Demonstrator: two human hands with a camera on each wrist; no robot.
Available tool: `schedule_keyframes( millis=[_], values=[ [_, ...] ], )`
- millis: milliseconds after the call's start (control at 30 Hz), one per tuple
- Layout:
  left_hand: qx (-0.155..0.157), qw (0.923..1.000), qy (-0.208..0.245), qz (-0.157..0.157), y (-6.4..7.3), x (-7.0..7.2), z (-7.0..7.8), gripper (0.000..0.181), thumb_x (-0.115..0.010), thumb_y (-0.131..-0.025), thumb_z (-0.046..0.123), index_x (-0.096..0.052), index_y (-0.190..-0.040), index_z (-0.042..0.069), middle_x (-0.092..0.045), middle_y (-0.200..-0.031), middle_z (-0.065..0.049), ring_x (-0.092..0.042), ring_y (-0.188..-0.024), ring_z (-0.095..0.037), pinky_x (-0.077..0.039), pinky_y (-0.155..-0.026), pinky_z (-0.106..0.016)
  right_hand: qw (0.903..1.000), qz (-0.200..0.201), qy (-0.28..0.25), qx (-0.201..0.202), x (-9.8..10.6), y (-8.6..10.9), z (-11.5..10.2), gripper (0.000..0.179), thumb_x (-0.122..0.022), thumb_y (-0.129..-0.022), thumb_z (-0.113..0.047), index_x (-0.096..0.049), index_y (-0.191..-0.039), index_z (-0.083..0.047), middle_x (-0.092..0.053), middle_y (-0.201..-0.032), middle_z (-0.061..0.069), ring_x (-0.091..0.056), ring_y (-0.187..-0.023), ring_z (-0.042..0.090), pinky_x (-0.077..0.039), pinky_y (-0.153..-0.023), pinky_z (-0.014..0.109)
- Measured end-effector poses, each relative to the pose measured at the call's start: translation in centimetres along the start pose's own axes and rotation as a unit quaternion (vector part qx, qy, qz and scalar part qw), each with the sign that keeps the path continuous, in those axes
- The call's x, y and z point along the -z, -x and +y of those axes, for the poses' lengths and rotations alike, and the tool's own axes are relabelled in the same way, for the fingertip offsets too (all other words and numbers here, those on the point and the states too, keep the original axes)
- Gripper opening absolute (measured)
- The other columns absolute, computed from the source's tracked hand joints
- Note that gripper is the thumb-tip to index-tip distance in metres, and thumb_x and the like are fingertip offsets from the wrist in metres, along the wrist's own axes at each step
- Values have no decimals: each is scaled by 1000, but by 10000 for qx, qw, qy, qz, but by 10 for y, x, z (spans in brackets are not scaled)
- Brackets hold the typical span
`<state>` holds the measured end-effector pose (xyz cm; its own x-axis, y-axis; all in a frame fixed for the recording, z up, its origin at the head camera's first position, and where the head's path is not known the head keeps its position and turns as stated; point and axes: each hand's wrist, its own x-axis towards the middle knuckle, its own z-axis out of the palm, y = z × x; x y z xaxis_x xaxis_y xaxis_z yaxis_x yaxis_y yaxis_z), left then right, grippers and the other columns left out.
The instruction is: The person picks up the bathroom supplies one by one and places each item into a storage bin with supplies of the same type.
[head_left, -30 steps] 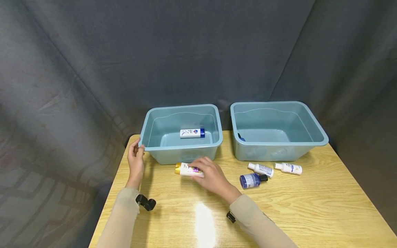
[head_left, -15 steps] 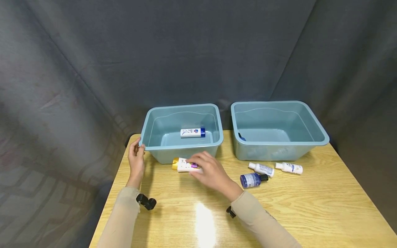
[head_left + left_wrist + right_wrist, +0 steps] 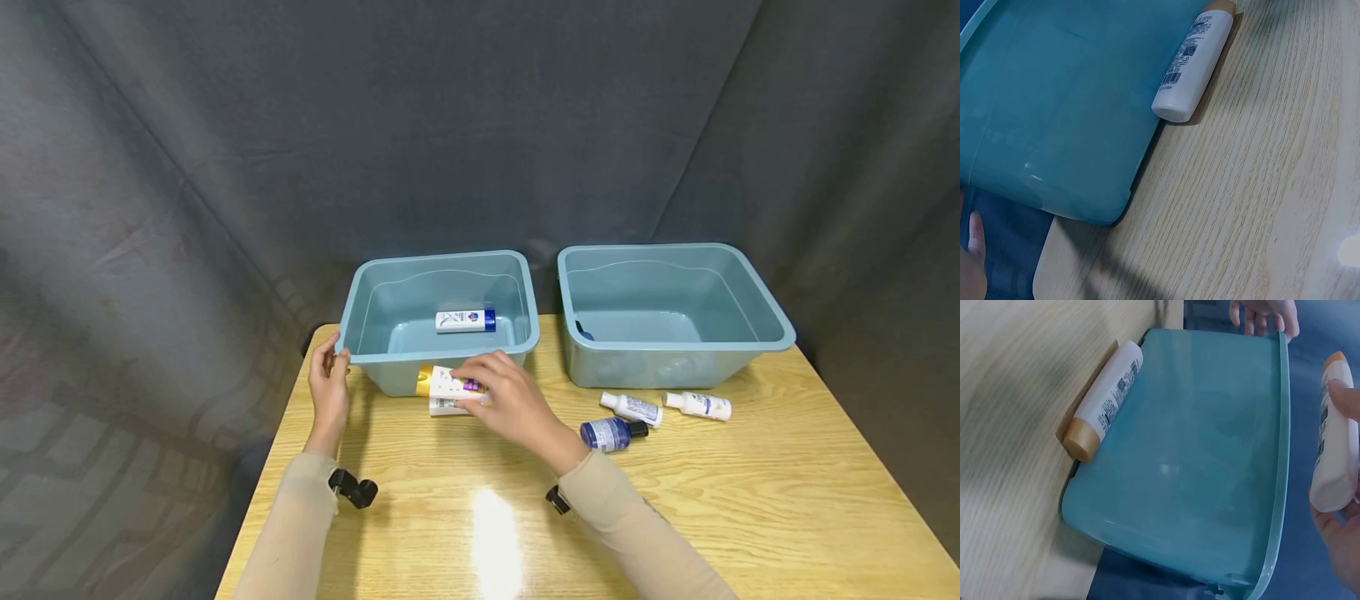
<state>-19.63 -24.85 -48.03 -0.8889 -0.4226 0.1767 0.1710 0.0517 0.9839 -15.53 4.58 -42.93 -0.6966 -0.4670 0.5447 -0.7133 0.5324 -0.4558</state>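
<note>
My right hand (image 3: 513,408) holds a white shampoo bottle (image 3: 444,383) with a gold cap, raised in front of the left blue bin (image 3: 420,360). In the right wrist view, thumb and fingers are on either side of this shampoo bottle (image 3: 1334,453). Below it, a second white bottle (image 3: 1192,69) with a gold cap lies on the table against the bin's front wall. My left hand (image 3: 327,400) grips the rim at that bin's front left corner. Inside the bin lies a white bottle (image 3: 459,322) with a blue cap.
Another blue bin (image 3: 675,347) stands to the right, with a small dark item (image 3: 584,332) at its left end. Before it lie a dark blue bottle (image 3: 606,435) with a black cap and two small white bottles (image 3: 637,411). A dark curtain (image 3: 480,133) hangs behind.
My right hand has lifted the shampoo bottle off the table and moved it up toward the left bin, revealing the second bottle beneath. My left hand stays on the rim.
</note>
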Motion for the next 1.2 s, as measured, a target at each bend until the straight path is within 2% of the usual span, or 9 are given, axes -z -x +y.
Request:
schedule_keyframes(
  millis=[167, 467, 700, 1000, 1067, 1200],
  values=[
    [54, 9999, -77, -65, 1, 1, 0, 43, -49, -102, 12, -45, -144, 2, -49, -119, 5, -46, -99, -7, -37, -82, -21, 9998, 129, -11, 152, 1, -3, 2, 43, -87, -75, -15, -72, -116, -12, -66, -115, 2, -57, -107, 16, -48, -95, 31],
    [58, 9999, -92, 86, 2, 1, -3, 40, -48, -103, 13, -48, -142, 2, -50, -119, 7, -46, -99, -7, -37, -82, -21, 9996, 121, 0, 256, 10, -13, 5, 41, -86, -77, -17, -72, -115, -11, -67, -116, 4, -57, -109, 19, -48, -95, 34],
    [53, 9998, -176, 88, 1, 0, -4, 41, -48, -103, 14, -47, -142, 2, -50, -121, 8, -47, -102, -7, -37, -83, -21, 9997, -133, 81, 212, 19, -23, 8, 42, -85, -78, -18, -71, -117, -12, -66, -117, 2, -57, -111, 17, -45, -100, 35],
    [142, 9996, -238, 15, 0, -1, -3, 43, -48, -103, 16, -45, -143, 1, -49, -124, 7, -46, -106, -6, -37, -84, -22, 9987, -432, 217, 151, 28, -36, 12, 39, -84, -80, -20, -72, -117, -13, -67, -117, 2, -56, -110, 18, -47, -95, 33],
    [228, 9995, -238, -16, 2, -1, 4, 44, -48, -103, 15, -45, -144, 1, -49, -124, 6, -46, -105, -6, -37, -85, -24, 9989, -407, 187, 166, 28, -39, 13, 38, -85, -80, -18, -73, -116, -12, -67, -116, 2, -56, -108, 18, -47, -94, 33],
    [345, 9988, -319, -97, 11, -2, 26, 44, -48, -103, 13, -45, -144, 1, -49, -125, 3, -47, -104, -4, -37, -87, -27, 9990, -381, 122, 201, 26, -44, 17, 38, -85, -79, -17, -73, -115, -12, -68, -115, 1, -56, -106, 18, -47, -93, 33]
  ],
)
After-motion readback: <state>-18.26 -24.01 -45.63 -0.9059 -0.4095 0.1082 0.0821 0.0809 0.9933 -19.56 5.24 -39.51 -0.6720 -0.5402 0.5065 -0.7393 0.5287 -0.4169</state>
